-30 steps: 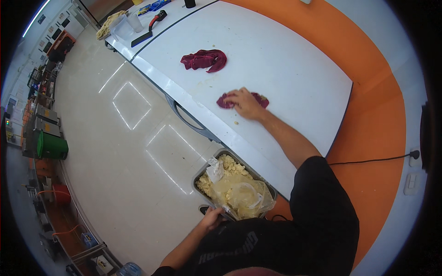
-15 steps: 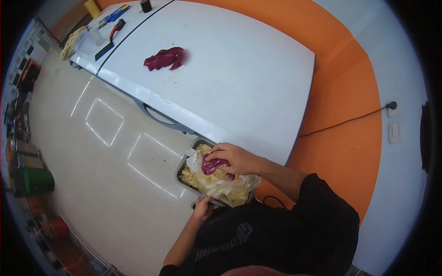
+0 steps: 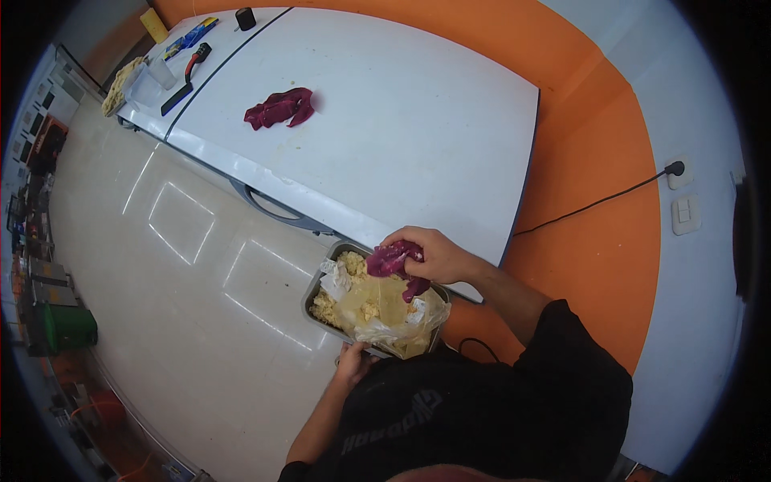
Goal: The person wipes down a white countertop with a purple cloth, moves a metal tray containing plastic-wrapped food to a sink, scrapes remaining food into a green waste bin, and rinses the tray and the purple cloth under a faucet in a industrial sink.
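Cloth of a maroon colour (image 3: 392, 259) hangs bunched in the right hand (image 3: 426, 255), whose fingers are closed around it, over the far right part of a grey tray (image 3: 312, 299). A lower fold dangles from the grasp above the tray's contents; whether it touches them, I cannot tell. Of the two hands, the left (image 3: 352, 363) clasps the tray's near edge, its fingers partly hidden beneath the rim.

Inside the tray, pale yellow crumbs (image 3: 324, 308) fill the left and far side, with crumpled white paper (image 3: 335, 279) lying on them at the left. A clear plastic bag (image 3: 385, 299) spreads across the middle and right.

The tray is just beside the near edge of the white worktop (image 3: 385, 153). Farther off on that worktop, left of its middle, lies a second maroon cloth (image 3: 277, 108), crumpled. Beyond a dark seam at the far left are a black-and-red tool (image 3: 187, 78), a clear cup (image 3: 163, 74), a blue packet (image 3: 191, 37) and a black cylinder (image 3: 246, 18). A green bin (image 3: 72, 325) stands well apart at the left.
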Demonstrator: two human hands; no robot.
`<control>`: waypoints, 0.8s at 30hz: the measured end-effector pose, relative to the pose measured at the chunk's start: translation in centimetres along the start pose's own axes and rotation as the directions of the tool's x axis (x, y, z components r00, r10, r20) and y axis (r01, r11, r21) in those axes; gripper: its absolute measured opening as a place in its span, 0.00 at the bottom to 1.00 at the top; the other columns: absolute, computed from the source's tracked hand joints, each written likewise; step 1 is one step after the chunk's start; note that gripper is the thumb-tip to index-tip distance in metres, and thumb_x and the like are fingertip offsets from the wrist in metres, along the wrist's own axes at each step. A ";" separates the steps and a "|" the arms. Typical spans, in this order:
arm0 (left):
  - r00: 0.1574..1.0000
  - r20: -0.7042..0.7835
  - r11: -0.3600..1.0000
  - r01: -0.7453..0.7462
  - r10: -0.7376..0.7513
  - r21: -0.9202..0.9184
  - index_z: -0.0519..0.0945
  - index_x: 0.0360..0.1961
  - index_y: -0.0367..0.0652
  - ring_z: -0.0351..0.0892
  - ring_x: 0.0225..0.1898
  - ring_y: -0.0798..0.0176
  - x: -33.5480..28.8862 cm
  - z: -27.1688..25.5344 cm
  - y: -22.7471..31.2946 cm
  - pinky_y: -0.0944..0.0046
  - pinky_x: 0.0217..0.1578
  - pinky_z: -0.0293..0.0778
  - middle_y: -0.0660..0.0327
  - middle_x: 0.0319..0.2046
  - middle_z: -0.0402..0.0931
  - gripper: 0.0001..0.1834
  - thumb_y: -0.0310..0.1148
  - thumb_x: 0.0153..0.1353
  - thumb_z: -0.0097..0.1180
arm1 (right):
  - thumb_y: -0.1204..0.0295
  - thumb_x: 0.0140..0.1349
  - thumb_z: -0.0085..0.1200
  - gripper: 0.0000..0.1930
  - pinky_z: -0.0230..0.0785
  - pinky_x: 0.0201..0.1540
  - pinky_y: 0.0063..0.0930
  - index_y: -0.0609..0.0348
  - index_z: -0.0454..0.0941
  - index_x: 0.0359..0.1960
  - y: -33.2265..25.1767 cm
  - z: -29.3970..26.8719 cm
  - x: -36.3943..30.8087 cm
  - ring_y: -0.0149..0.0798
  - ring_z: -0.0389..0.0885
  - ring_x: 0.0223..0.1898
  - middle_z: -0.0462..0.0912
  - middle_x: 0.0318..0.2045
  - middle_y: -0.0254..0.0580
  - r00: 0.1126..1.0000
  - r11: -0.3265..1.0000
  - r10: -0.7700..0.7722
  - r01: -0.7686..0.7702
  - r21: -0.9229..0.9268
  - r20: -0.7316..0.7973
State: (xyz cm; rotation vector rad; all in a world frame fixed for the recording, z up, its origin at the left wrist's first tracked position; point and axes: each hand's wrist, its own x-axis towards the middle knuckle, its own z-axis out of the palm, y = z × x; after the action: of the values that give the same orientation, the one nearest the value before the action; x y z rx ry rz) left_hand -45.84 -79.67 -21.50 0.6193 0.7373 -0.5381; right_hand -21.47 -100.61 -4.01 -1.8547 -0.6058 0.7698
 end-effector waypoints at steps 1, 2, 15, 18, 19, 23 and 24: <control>1.000 -0.011 1.000 0.002 -0.002 -0.006 0.63 0.59 0.46 0.76 0.50 0.55 -0.1 0.0 -0.1 0.52 0.36 0.80 0.57 0.53 0.71 0.26 0.22 0.58 0.48 | 0.79 0.55 0.49 0.21 0.71 0.50 0.27 0.62 0.74 0.53 0.0 0.2 -0.1 0.32 0.78 0.44 0.80 0.43 0.43 1.000 0.999 0.023 -0.023 0.040 -0.010; 0.999 -0.048 0.999 0.003 -0.001 0.036 0.64 0.59 0.42 0.77 0.51 0.50 -0.2 -0.1 -0.1 0.47 0.42 0.79 0.54 0.53 0.71 0.25 0.23 0.58 0.46 | 0.79 0.55 0.49 0.21 0.71 0.50 0.27 0.62 0.74 0.53 -0.2 0.2 -0.2 0.32 0.78 0.44 0.80 0.43 0.43 1.000 0.999 0.026 -0.026 0.047 0.002; 0.994 -0.110 0.999 0.035 -0.030 0.040 0.63 0.57 0.44 0.77 0.49 0.53 -0.8 1.5 0.7 0.52 0.36 0.78 0.56 0.49 0.72 0.23 0.23 0.59 0.47 | 0.78 0.61 0.46 0.19 0.76 0.35 0.26 0.61 0.73 0.55 8.6 -12.7 2.3 0.31 0.79 0.35 0.80 0.37 0.37 0.822 0.917 0.195 0.041 0.397 -0.536; 0.984 -0.171 0.995 0.066 -0.053 0.071 0.63 0.58 0.43 0.77 0.50 0.52 -0.7 1.5 1.1 0.51 0.38 0.78 0.55 0.50 0.72 0.23 0.24 0.60 0.48 | 0.76 0.61 0.49 0.17 0.75 0.39 0.26 0.61 0.76 0.52 17.3 -22.5 3.7 0.31 0.80 0.36 0.80 0.36 0.38 0.532 0.988 0.128 0.008 0.156 -0.837; 0.975 -0.205 0.992 0.099 -0.080 0.082 0.63 0.59 0.42 0.76 0.51 0.50 -0.6 1.2 0.8 0.49 0.40 0.79 0.54 0.52 0.71 0.24 0.24 0.61 0.48 | 0.75 0.61 0.51 0.17 0.75 0.41 0.26 0.62 0.76 0.52 19.7 -25.7 3.7 0.31 0.80 0.37 0.81 0.37 0.39 0.449 0.997 0.033 -0.080 -0.003 -0.893; 0.988 -0.156 0.997 0.031 -0.020 0.068 0.62 0.63 0.40 0.73 0.58 0.45 -0.7 1.4 0.6 0.39 0.53 0.75 0.50 0.58 0.68 0.26 0.27 0.63 0.49 | 0.69 0.58 0.54 0.16 0.73 0.48 0.40 0.59 0.80 0.47 25.0 -33.2 4.9 0.52 0.82 0.43 0.83 0.38 0.53 0.172 0.853 -0.196 -0.455 -0.254 -0.965; 0.988 -0.148 0.996 0.056 -0.045 0.072 0.62 0.64 0.40 0.72 0.59 0.45 -0.7 1.0 0.5 0.39 0.55 0.74 0.50 0.59 0.68 0.26 0.27 0.64 0.49 | 0.69 0.58 0.53 0.15 0.72 0.50 0.42 0.58 0.80 0.46 26.2 -34.5 5.6 0.55 0.81 0.44 0.82 0.40 0.53 0.189 0.816 -0.192 -0.514 -0.264 -0.963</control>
State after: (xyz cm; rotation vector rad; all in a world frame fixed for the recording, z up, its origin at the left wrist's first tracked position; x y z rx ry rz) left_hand -45.48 -79.82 -20.21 0.7182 0.8757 -0.5736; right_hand 9.47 -127.41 -19.17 -2.4828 0.3495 -0.7205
